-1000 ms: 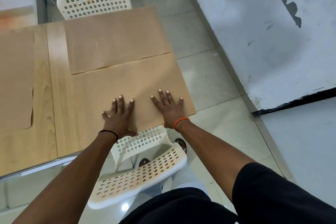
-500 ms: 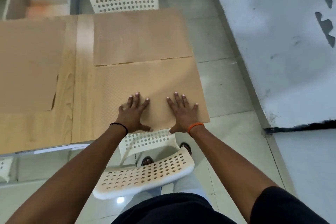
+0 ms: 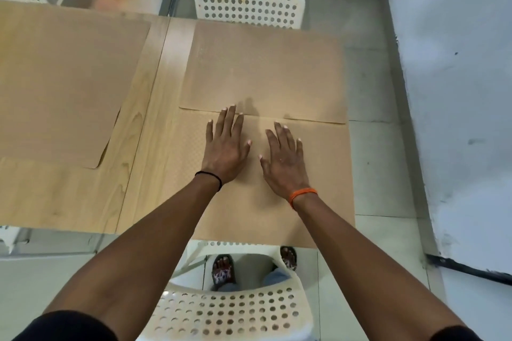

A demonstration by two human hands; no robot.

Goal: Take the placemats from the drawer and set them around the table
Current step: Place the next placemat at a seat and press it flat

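Placemats covered the wooden tabletop: the near placemat lay at the table's right end before a white perforated chair, its far edge tucked slightly under the far placemat, which sat in front of another white chair. A third placemat lay to the left. The left hand and right hand both rested flat on the near placemat, fingers straight and spread, gripping nothing. The left fingertips reached the seam between the two mats.
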